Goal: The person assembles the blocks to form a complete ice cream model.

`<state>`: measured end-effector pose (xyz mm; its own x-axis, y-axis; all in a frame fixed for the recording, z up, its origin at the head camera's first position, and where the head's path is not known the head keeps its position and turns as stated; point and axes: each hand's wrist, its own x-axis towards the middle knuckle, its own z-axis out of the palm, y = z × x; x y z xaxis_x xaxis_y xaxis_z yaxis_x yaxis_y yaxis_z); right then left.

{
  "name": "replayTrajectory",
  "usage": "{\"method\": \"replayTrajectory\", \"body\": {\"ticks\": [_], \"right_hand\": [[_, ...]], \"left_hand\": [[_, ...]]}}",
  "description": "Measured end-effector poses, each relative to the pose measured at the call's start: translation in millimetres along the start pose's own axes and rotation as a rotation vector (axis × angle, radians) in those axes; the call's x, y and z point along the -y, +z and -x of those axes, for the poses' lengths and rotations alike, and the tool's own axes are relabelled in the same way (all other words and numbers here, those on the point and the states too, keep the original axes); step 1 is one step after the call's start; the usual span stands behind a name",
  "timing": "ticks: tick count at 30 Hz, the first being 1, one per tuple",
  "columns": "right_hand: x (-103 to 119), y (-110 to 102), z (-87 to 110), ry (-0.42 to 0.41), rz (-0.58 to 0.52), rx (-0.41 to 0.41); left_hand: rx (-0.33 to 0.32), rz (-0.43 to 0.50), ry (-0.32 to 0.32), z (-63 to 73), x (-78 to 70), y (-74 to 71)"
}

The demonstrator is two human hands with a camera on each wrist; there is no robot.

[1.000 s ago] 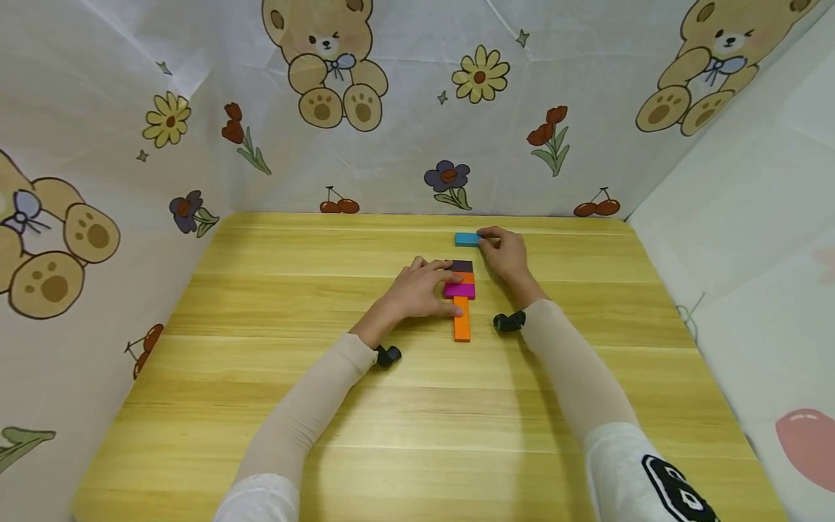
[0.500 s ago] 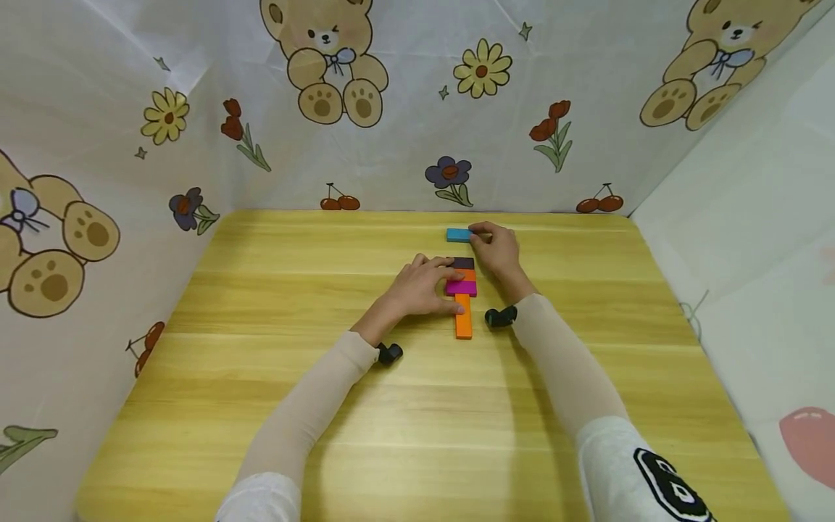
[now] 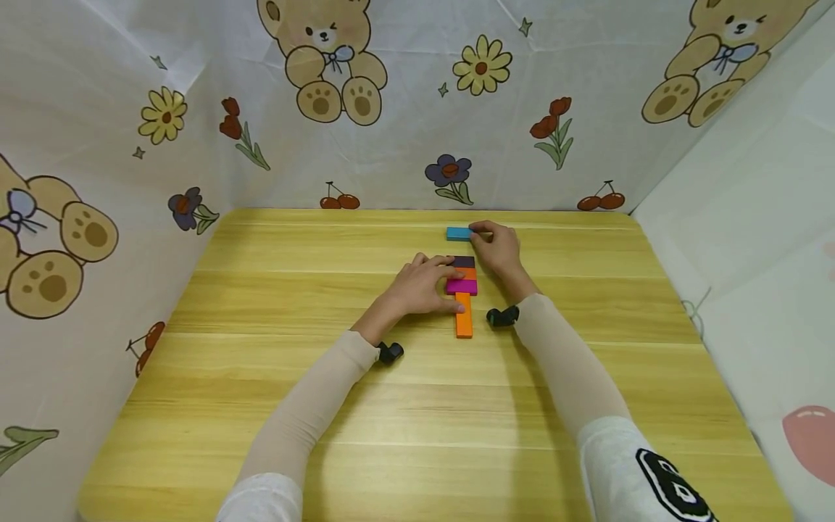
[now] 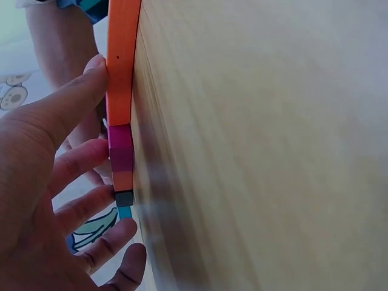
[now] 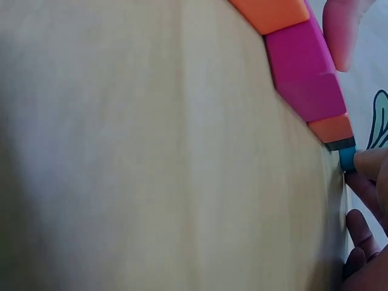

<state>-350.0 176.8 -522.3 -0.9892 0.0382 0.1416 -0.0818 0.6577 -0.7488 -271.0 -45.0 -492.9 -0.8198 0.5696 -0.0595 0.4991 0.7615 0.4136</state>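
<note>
A blue block (image 3: 459, 234) lies crosswise near the table's far edge, its right end pinched between the thumb and index finger of my right hand (image 3: 500, 251). Closer to me a dark block (image 3: 466, 262), an orange block (image 3: 469, 274) and a magenta block (image 3: 462, 288) lie crosswise against one another. From the magenta block's near side a lengthwise orange block (image 3: 464, 326) runs toward me. My left hand (image 3: 420, 288) reaches over the row from the left with fingers spread. Its thumb touches the lengthwise block's top, and its fingertips rest over the crosswise blocks, partly hiding them.
Everything lies on a wood-grain table (image 3: 417, 435). A white cloth (image 3: 398, 159) printed with bears and flowers rises behind its far edge and along the left. Black wrist cameras stick out below the left wrist (image 3: 390, 353) and right wrist (image 3: 503, 317).
My right hand has slid the blue block a little to the left, so it now sits in line beyond the row. My left hand has stayed in place on the blocks.
</note>
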Motion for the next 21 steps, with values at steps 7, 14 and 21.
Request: {"method": "replayTrajectory", "body": {"ticks": [7,14,21], "right_hand": [[-0.7,0.7,5.1,-0.014,-0.039,0.020],[-3.3,-0.5,9.5,-0.033,-0.059,0.037],[-5.6,-2.4,12.9,-0.061,-0.040,0.034]], "left_hand": [[-0.002,0.005,-0.005,1.5,2.7,2.7],[-0.001,0.012,-0.006,2.5,2.9,2.5],[-0.008,0.020,-0.001,-0.5,2.9,3.8]]}}
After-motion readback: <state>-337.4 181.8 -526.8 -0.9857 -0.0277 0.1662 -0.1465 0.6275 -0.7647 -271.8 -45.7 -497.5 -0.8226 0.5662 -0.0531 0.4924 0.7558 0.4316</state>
